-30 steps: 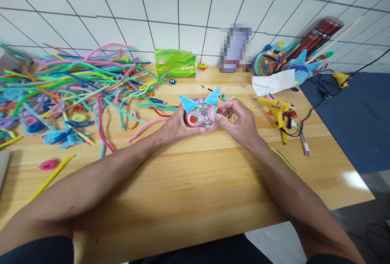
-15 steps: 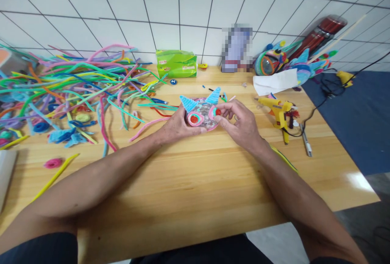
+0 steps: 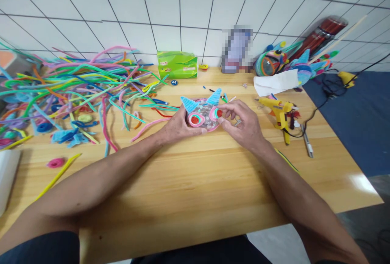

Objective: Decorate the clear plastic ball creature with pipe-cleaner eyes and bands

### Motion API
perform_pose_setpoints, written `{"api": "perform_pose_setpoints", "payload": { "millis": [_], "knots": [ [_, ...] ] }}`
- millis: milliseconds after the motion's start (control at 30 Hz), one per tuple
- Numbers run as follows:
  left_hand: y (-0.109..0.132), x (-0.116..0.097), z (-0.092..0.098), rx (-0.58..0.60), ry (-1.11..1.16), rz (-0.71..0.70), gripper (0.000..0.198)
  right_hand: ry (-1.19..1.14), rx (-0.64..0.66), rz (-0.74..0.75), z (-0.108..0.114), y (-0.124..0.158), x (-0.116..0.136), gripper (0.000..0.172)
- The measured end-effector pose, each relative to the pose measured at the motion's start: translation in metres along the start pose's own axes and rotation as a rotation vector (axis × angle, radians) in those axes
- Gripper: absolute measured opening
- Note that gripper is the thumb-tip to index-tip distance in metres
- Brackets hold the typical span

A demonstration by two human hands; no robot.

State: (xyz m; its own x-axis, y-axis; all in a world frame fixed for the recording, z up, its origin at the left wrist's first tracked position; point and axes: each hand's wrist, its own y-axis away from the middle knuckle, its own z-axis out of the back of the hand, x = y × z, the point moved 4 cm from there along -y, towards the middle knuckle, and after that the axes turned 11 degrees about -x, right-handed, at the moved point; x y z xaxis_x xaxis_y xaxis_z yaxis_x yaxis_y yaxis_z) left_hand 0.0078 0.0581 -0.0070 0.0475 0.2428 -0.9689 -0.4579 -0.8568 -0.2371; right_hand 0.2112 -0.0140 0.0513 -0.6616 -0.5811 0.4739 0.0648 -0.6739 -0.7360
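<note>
A round craft animal face (image 3: 207,125) with a clear, shiny middle and a pink fuzzy rim is gripped at its left side by my left hand (image 3: 176,128), thumb along the lower edge. Two blue pipe-cleaner ears (image 3: 189,104) stand on top. One coiled eye in pink, white and teal carries a red button (image 3: 195,120) at its centre. At the other eye (image 3: 214,113), my right hand (image 3: 240,124) pinches a second red button (image 3: 219,113) between thumb and fingertips, against the coil's right side. Whether that button is attached cannot be seen.
A heap of pipe cleaners (image 3: 88,73) spreads over the left of the table. Behind stand a green tissue pack (image 3: 177,65) and a blurred phone-like object (image 3: 237,49). To the right lie a yellow glue gun (image 3: 278,109), a pen-like tool (image 3: 307,142), white paper (image 3: 276,82) and a red flask (image 3: 327,30).
The view has shifted slightly. My right fingers stay at the right eye with the red button, their grip a little changed. My left hand keeps its hold.
</note>
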Motion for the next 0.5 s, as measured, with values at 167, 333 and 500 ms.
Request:
{"api": "perform_pose_setpoints", "payload": {
  "millis": [167,333,500],
  "knots": [
    [-0.0005,-0.0019,0.0,-0.003,0.006,-0.003,0.109,0.008,0.002,-0.003,-0.0004,-0.0001,-0.0007,0.023],
    [-0.0011,-0.0008,0.0006,-0.009,-0.021,-0.041,0.11,0.002,-0.002,-0.005,-0.0019,-0.0004,-0.0001,0.018],
    [-0.0013,0.0015,0.0009,-0.009,-0.029,-0.033,0.111,-0.011,-0.005,0.001,-0.003,-0.0004,0.001,0.017]
  ]
}}
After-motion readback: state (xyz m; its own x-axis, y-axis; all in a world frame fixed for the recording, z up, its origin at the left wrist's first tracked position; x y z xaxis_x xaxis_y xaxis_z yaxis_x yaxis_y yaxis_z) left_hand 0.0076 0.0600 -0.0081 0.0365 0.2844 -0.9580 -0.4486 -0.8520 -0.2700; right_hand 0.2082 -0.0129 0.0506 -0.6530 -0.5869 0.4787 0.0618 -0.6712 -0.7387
